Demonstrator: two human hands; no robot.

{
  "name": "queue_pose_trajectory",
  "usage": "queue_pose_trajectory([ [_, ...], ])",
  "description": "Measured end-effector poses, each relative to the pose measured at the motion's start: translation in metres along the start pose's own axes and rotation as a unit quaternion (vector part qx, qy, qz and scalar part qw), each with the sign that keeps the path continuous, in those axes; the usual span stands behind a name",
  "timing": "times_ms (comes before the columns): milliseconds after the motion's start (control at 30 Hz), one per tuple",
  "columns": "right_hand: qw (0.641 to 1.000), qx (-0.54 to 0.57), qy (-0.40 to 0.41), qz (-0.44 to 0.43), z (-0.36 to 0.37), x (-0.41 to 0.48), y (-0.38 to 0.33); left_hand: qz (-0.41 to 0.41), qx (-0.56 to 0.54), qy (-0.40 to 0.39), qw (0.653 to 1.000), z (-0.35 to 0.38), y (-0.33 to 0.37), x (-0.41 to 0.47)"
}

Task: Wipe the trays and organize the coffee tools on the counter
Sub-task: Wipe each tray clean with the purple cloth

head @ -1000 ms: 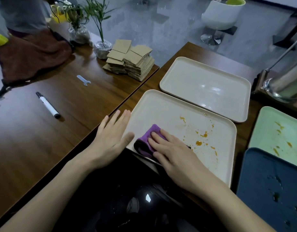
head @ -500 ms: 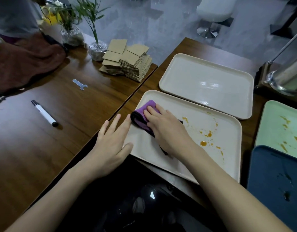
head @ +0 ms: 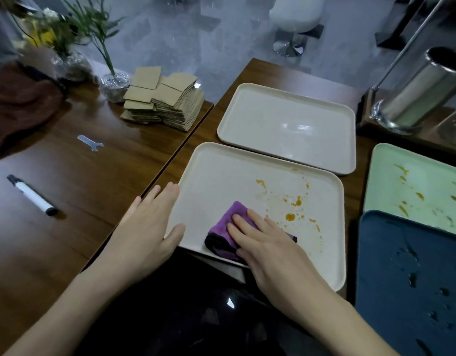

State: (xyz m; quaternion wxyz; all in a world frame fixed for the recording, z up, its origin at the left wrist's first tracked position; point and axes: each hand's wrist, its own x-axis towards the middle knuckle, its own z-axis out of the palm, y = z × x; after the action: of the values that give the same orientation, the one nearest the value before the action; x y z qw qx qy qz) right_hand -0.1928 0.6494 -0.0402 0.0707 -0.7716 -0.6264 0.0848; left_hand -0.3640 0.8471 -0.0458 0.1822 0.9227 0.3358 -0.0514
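Right hand [head: 270, 250] presses flat, fingers straight, on purple cloth [head: 228, 227] inside stained tray [head: 216, 170]; cloth lies beneath its fingertips. Left hand [head: 147, 227] rests spread against the tray's left rim.

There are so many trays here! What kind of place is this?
Probably a cafe or coffee shop. Serving trays, like the stained cream tray with a purple cloth on it, cover a wooden counter. A stack of cardboard cup sleeves sits nearby.

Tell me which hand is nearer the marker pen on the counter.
Left. The left hand rests at the stained tray's left edge, the marker pen further left. The right hand presses the purple cloth inside that tray, farther off.
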Motion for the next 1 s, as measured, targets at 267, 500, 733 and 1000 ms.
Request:
queue_pose_trajectory([
  [267,1.0,-0.006,-0.007,0.019,0.006,0.004,-0.003,0.061,0.079,-0.02,0.995,0.004,0.018,0.032],
  [500,0.996,-0.029,0.01,0.083,-0.004,0.065,0.024,0.052,0.085,-0.03,0.995,0.004,0.021,0.03],
  [733,0.989,0.028,0.034,0.144,-0.035,0.085,0.038,0.047,0.081,-0.027,0.995,0.005,0.02,0.03],
  [1000,0.996,-0.032,0.069,0.054,-0.014,0.022,0.011,0.047,0.093,-0.016,0.994,0.008,0.022,0.029],
])
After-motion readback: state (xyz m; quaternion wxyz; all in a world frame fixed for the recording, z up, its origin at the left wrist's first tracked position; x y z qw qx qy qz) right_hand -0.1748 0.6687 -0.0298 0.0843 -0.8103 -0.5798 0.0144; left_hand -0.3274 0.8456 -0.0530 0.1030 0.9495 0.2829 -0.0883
